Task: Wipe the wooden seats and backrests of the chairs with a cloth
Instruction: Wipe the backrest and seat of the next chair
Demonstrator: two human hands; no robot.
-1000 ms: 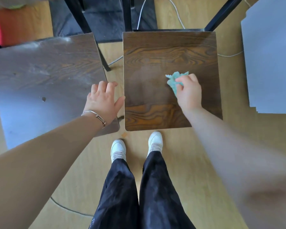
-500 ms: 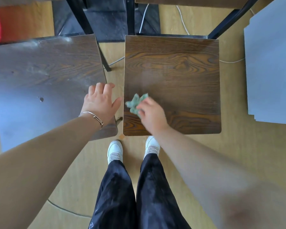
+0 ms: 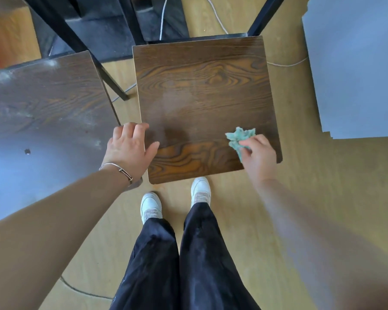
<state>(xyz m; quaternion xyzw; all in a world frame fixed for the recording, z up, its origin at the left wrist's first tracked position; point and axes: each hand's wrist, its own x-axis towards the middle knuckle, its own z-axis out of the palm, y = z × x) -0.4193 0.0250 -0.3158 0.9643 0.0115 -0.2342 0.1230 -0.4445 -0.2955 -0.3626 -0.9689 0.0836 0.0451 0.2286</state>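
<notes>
**A small wad near the edge: missed strips and a shifting chair**

The cloth [image 3: 241, 139], a crumpled teal wad, sits on the near right part of the middle seat [image 3: 202, 97], close to its right edge. The right hand [image 3: 259, 153] has its grip closed on the cloth, fingers curled over the bunch and pressing it to the wood.

Bunched this tight, the cloth probably touches only a narrow band of wood, so strokes that do not overlap could leave unwiped strips. This close to the edge, a stroke to the right could carry the wad off the seat. A pale hazy patch shows mid-seat; whether it is damp, dust or glare I cannot tell, but if it is residue it needs another pass.

The left hand [image 3: 130, 148] holds nothing. It lies flat with fingers spread across the gap between the two chairs, thumb on the middle seat's edge. If it lifts, a hard push could slide the chair.

The left seat [image 3: 43, 113] looks dusty, with whitish smears, so a soiled cloth may only spread them. A white cable [image 3: 285, 63] lies on the floor [image 3: 300, 198] by the far legs and could snag if the chair moves. No backrest is plainly in view, so those are likely to be overlooked.
</notes>
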